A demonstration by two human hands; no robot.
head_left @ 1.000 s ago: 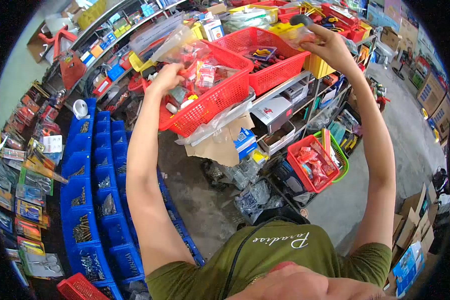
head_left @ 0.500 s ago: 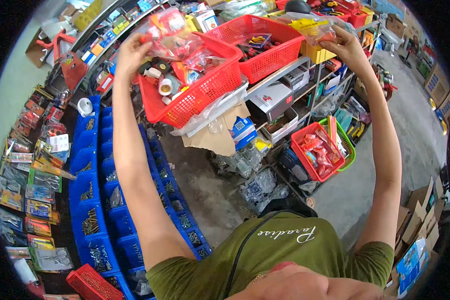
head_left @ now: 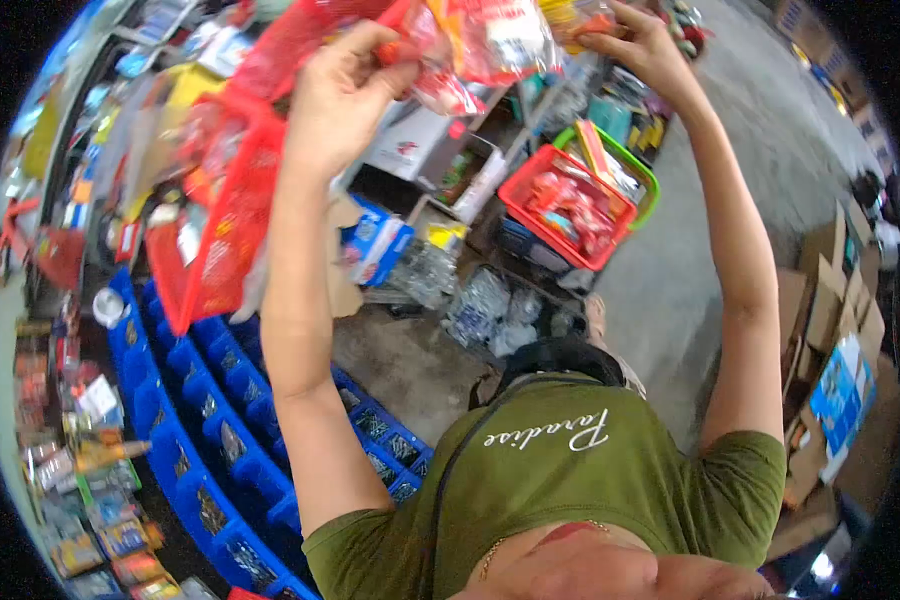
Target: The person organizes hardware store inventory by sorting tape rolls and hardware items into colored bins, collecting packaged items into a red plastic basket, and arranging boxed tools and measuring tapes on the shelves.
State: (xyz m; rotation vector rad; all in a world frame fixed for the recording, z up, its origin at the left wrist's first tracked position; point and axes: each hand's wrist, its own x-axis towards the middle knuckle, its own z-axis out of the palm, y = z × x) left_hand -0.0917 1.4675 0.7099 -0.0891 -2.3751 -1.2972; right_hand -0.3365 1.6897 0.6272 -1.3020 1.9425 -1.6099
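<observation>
Your left hand (head_left: 342, 100) has thumb and fingertips brought together on the near edge of the red packet (head_left: 505, 40), which is up in the air in front of you; your right hand (head_left: 645, 50) pinches the yellow packet (head_left: 565, 18) just beside it, partly cut off by the top edge of the view. Both look light, thin and floppy, with slick clear plastic that probably slides if your grip loosens. Take each by a margin of its film, thumb against fingers, and spare the lumpy contents, since squeezing there could split the wrap; what exactly is inside is too blurred to tell. Below them, a white box (head_left: 410, 145) offers a flat face, though other goods crowd round it. The big red basket (head_left: 235, 240) is left of your left forearm, full of loose packaged goods, with blue bins (head_left: 165, 425) of small metal parts nearer you. Ahead to the right, a small red basket (head_left: 618, 235) sits against a green basket (head_left: 650, 185), above a grey floor (head_left: 670, 300); cardboard (head_left: 820, 250) piles up beyond your right arm.
</observation>
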